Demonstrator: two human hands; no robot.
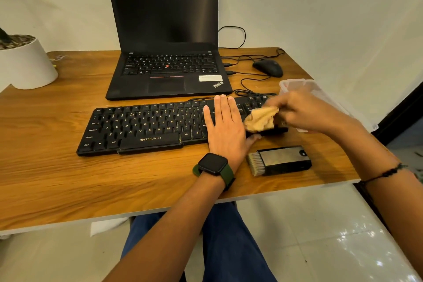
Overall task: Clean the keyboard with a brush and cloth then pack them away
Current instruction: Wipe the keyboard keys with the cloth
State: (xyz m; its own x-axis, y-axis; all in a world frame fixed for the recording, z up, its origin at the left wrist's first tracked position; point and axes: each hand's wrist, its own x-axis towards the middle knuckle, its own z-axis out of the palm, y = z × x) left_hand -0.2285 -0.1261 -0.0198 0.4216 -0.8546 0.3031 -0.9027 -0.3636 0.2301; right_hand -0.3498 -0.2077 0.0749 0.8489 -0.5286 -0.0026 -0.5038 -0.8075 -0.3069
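A black Zebronics keyboard (146, 128) lies across the wooden desk in front of the laptop. My left hand (225, 128) lies flat on the keyboard's right half with fingers straight, a watch on the wrist. My right hand (304, 113) holds a crumpled tan cloth (261, 119) over the keyboard's right end, and the hand looks blurred. A black brush (280, 160) with pale bristles pointing left rests on the desk just in front of the keyboard's right end.
An open black laptop (167, 52) stands behind the keyboard. A black mouse (268, 67) and cables sit at the back right. A clear plastic container (304, 88) sits at the right edge behind my right hand. A white plant pot (25, 64) stands far left.
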